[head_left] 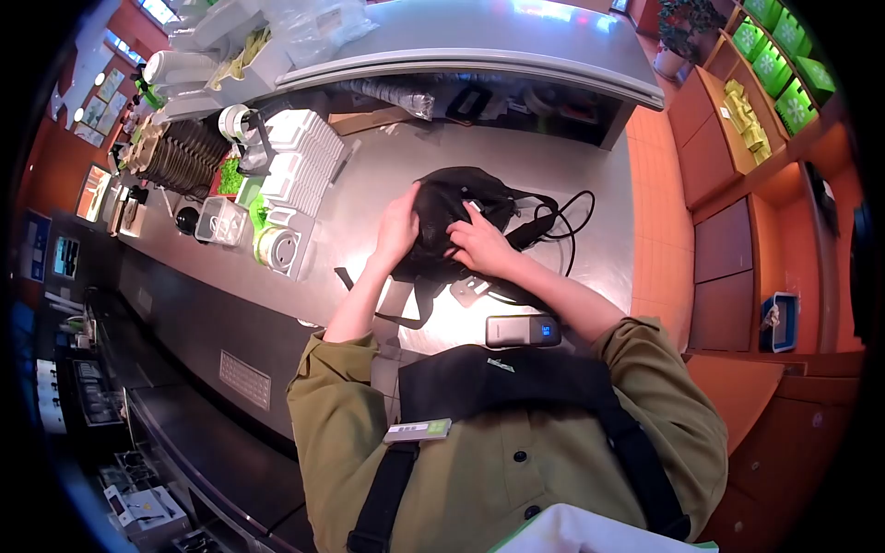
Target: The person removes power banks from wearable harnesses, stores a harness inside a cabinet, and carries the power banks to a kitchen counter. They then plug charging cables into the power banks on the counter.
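Note:
A soft black bag (437, 221) with straps lies on the steel counter in front of me. My left hand (398, 227) grips the bag's left side, thumb and fingers against the fabric. On its right side, my right hand (481, 245) holds the fabric with bent fingers, the index finger reaching up by a small white piece. Part of the right fingers is hidden in the folds. A black cable (573, 241) loops out to the right of the bag. Closer to me lies a silver and black power bank (509, 331) with a lit blue display.
Stacked white containers (300, 152), a clear plastic box (221, 221) and a white round-lidded container (277, 249) stand on the left of the steel counter (369, 175). A raised steel shelf (479, 41) runs along the back. Wooden cabinets (724, 235) stand beyond a tiled floor at right.

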Demonstrator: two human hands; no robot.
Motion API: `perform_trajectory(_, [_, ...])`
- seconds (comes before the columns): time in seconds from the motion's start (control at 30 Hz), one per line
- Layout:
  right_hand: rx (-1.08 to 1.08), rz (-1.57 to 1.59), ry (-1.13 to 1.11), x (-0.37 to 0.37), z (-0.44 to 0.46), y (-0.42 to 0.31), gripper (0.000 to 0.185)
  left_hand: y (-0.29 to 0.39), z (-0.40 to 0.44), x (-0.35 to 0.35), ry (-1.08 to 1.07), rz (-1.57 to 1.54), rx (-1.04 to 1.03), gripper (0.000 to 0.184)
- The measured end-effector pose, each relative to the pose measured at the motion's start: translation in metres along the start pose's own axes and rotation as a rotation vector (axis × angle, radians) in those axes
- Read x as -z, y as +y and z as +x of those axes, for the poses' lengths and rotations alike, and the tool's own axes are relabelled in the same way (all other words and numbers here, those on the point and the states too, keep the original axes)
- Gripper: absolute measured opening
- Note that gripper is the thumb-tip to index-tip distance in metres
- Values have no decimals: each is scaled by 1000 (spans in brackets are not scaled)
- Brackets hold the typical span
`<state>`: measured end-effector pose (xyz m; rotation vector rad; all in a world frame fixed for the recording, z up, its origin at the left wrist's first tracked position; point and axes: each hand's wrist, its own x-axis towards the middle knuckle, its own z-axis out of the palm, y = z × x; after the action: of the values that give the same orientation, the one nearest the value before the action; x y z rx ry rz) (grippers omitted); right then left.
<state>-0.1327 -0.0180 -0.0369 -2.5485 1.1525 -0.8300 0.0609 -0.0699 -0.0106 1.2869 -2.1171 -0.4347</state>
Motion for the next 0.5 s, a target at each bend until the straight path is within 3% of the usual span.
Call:
perform_trajectory(0.07, [-70, 161, 16, -4, 16, 16, 22, 2, 0, 4, 105, -12, -66, 46])
perform_trajectory(0.1, [-115, 107, 35, -2, 22, 23, 16, 5, 0, 7, 159, -22, -100, 48])
perform_trajectory(0.17, [-411, 21, -36, 9, 34, 34, 13, 14, -1, 21, 140, 82, -284, 45])
perform_trajectory(0.23, [-425, -142, 1, 10, 43, 57, 14, 24, -10, 28, 113, 117, -358, 42])
perform_trajectory(0.37, [-299, -154, -286, 9, 79, 23, 13, 27, 3, 14, 220, -71, -203, 29])
perform_trajectory(0.5, [-543, -118, -355, -8, 104, 55, 24, 21, -11, 17, 171, -296, 53, 25])
